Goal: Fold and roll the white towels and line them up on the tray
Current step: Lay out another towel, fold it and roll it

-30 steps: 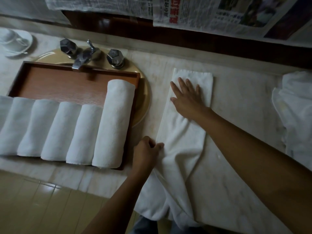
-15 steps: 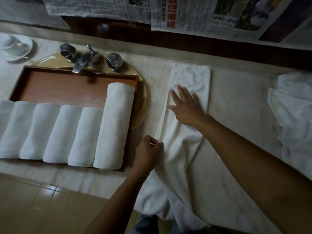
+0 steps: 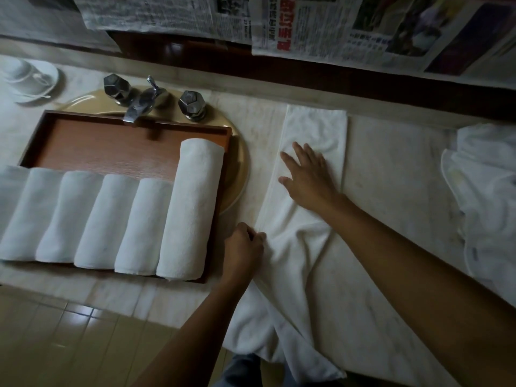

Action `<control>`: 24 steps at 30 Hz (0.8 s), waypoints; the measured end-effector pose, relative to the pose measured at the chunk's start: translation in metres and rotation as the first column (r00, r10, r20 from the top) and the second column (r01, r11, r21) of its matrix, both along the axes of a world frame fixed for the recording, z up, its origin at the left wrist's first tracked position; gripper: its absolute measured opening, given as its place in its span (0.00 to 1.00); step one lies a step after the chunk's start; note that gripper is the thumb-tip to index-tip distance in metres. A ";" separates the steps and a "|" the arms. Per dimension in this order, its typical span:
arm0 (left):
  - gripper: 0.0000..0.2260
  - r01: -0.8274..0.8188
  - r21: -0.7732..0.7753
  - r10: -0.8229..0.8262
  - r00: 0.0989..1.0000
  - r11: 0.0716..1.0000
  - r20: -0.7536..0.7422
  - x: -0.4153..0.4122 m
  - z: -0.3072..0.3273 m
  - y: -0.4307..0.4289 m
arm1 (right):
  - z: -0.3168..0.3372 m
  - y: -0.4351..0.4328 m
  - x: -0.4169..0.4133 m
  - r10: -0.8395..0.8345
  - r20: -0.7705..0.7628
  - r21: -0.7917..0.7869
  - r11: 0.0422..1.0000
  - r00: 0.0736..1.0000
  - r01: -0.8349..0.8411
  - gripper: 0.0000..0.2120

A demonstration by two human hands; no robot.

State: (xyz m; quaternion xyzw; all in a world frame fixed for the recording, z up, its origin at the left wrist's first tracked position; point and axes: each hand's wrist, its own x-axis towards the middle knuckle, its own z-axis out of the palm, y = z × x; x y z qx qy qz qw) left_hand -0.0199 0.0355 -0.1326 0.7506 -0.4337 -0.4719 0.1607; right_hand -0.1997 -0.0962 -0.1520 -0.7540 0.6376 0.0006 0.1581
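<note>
Under both hands, a long white towel [image 3: 314, 127] lies folded into a narrow strip on the pale counter [image 3: 391, 169], its near end hanging rumpled over the counter's front edge. The right hand [image 3: 310, 177] lies flat on the strip with fingers straight and spread, palm down. The left hand [image 3: 243, 247], nearer the body, has its fingers curled and pinches the strip's left edge. Just left of the left hand sits a brown wooden tray [image 3: 111, 141] holding a row of rolled towels [image 3: 92, 219] side by side; the roll nearest that hand [image 3: 192, 208] is longer than the others. Beyond the tray stand a metal faucet [image 3: 141, 103] and a yellowish sink rim [image 3: 241, 174]. Well to the right of the right hand is a loose pile of white towels [image 3: 485, 196]. Newspapers [image 3: 335, 29] hang on the wall beyond the hands.
</note>
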 end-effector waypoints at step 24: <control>0.09 0.144 -0.120 -0.105 0.953 0.982 0.285 0.020 -0.006 0.031 | 0.013 0.096 -0.019 -0.506 0.354 -0.055 0.829 0.787 0.557 0.23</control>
